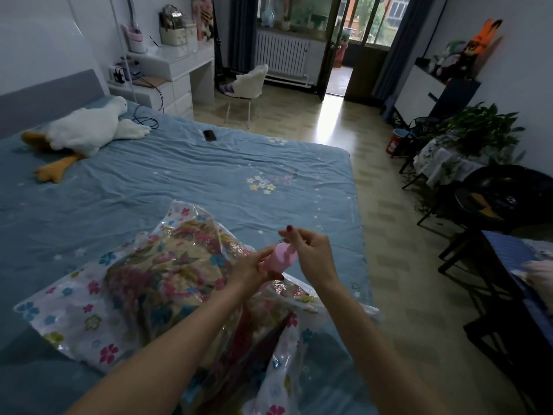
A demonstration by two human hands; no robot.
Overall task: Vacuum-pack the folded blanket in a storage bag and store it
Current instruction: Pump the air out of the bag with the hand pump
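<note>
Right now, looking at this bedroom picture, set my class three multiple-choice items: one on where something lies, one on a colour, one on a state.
1. Where does the dark phone lie?
A. on the blue bed sheet
B. on the white chair
C. on the floor

2. What colour is the small device held between the hands?
A. green
B. pink
C. black

3. What is the state of the folded blanket?
A. spread flat across the bed
B. draped over the chair
C. inside the clear flowered storage bag

Answers: 1 A, the phone rests on the sheet near the bed's far edge. 2 B, the device gripped by the left hand and pinched at its top by the right hand is pink. 3 C, the floral blanket shows through the bag's plastic.
</note>
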